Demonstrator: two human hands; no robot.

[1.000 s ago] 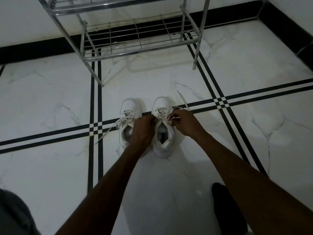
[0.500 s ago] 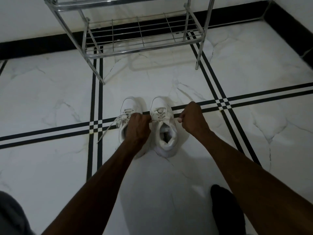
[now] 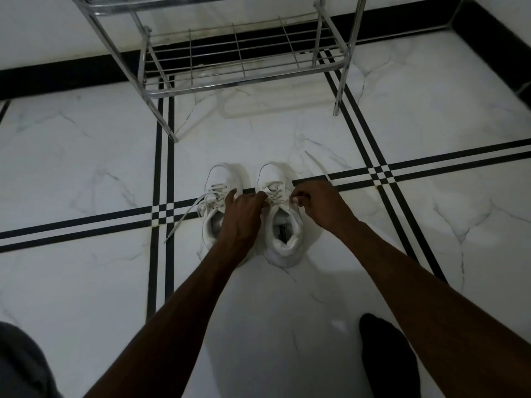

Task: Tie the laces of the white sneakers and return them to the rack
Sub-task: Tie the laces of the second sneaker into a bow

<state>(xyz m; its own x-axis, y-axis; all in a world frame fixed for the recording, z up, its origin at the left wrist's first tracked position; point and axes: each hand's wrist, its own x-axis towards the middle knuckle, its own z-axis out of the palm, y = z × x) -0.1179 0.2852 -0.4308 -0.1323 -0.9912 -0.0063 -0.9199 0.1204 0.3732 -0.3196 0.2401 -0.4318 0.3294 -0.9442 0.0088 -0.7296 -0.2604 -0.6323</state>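
Note:
Two white sneakers stand side by side on the marble floor, toes pointing away from me. Over the right sneaker (image 3: pixel 283 225), my left hand (image 3: pixel 242 212) and my right hand (image 3: pixel 317 203) each pinch an end of its lace at the top eyelets. My left hand partly covers the left sneaker (image 3: pixel 219 185). A loose lace (image 3: pixel 184 218) from the left sneaker trails out to the left across the floor. The chrome shoe rack (image 3: pixel 241 67) stands beyond the sneakers, against the wall.
The rack's lowest wire shelf holds nothing, and its legs (image 3: pixel 340 90) rest on the floor just ahead. A dark socked foot (image 3: pixel 388 357) is at the lower right and grey fabric (image 3: pixel 20 366) at the lower left. Black stripes cross the white tiles.
Half a second ago my hands were spread apart, pulling the lace tight. Both have come back together over the right sneaker's tongue.

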